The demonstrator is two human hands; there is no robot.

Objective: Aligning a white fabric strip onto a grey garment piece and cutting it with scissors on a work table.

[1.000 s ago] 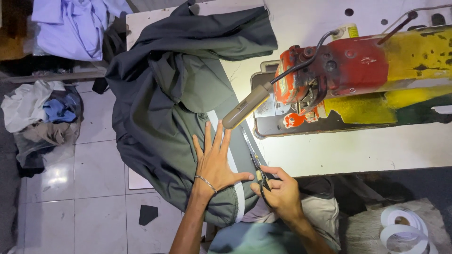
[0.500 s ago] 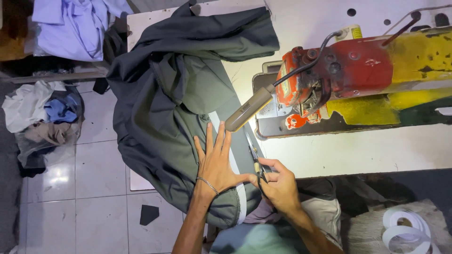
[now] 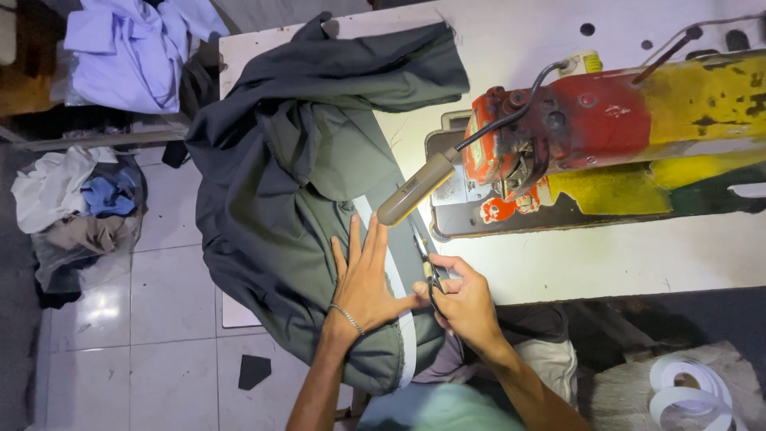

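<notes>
A dark grey-green garment (image 3: 295, 191) lies draped over the left end of a white sewing table (image 3: 511, 48) and hangs off its edge. My left hand (image 3: 363, 279) rests flat on the cloth, fingers spread, beside a white strip (image 3: 399, 295) along the fabric. My right hand (image 3: 461, 299) is closed on a pair of small scissors (image 3: 425, 257), whose blades point away from me at the cloth's edge, just right of the strip.
A red and yellow sewing machine (image 3: 606, 128) with a cylindrical lamp (image 3: 415, 189) stands on the table to the right. Heaps of clothes (image 3: 80, 207) lie on the tiled floor at left, a lilac garment (image 3: 132, 48) at top left. White tape rolls (image 3: 690, 387) sit bottom right.
My right hand with the scissors has shifted slightly toward the left hand and the strip. The left hand stays flat on the cloth.
</notes>
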